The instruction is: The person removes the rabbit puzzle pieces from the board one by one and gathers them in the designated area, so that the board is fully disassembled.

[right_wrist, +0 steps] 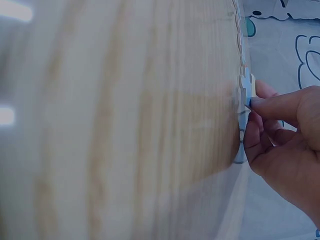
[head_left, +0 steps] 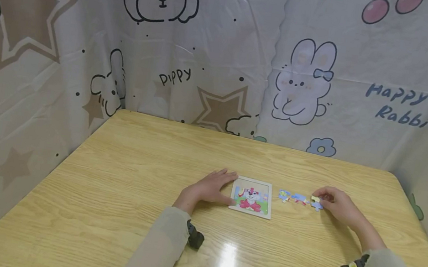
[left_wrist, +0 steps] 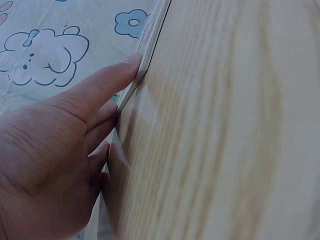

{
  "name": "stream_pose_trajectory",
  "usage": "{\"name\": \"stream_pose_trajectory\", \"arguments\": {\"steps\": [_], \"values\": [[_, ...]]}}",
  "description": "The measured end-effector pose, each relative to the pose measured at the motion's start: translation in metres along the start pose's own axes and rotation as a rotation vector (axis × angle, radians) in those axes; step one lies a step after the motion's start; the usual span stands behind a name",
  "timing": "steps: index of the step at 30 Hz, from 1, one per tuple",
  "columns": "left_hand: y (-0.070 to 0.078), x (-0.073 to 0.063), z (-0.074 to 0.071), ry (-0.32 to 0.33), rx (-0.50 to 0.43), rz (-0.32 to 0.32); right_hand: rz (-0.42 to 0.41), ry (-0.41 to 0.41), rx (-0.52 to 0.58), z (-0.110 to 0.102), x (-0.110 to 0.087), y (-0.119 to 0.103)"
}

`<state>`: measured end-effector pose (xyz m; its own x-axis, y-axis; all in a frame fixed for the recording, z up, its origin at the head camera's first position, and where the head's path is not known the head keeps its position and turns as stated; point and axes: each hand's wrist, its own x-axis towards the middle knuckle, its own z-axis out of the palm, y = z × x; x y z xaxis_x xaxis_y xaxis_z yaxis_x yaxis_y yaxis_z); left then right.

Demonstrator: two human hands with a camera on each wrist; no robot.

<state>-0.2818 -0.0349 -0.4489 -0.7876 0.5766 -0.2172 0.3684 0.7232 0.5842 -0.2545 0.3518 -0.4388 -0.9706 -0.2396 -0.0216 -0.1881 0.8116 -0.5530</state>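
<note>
A square jigsaw board (head_left: 248, 184) with a pale rim lies flat on the table, showing a pink-and-white cartoon animal; bare wood shows along its upper part. My left hand (head_left: 212, 186) rests at its left side, the thumb (left_wrist: 122, 74) touching the rim near the close corner and the fingers by the far corner. To the board's right, my right hand (head_left: 338, 205) pinches a blue-and-yellow jigsaw piece (head_left: 316, 204) between thumb and fingers, at table height. Beside it lie a blue piece with red bits (head_left: 300, 198) and a blue-and-yellow piece (head_left: 284, 195).
The wooden table (head_left: 128, 176) stretches out around the board. Behind it and at both sides hangs a white curtain (head_left: 226, 52) printed with cartoon animals and stars. Small dark devices (head_left: 195, 237) are strapped at both wrists.
</note>
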Motion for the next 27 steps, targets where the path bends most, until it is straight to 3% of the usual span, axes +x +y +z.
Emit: {"name": "stream_pose_trajectory", "arguments": {"steps": [10, 18, 27], "values": [[-0.001, 0.0, 0.0, -0.001, 0.002, -0.002, -0.04, 0.009, -0.002, 0.002, -0.001, -0.004], [0.0, -0.002, 0.0, 0.002, 0.004, -0.007, -0.053, 0.003, 0.044, 0.014, 0.005, -0.026], [0.002, -0.002, 0.0, 0.003, -0.006, -0.011, -0.091, -0.022, 0.088, 0.032, 0.024, -0.048]]}}
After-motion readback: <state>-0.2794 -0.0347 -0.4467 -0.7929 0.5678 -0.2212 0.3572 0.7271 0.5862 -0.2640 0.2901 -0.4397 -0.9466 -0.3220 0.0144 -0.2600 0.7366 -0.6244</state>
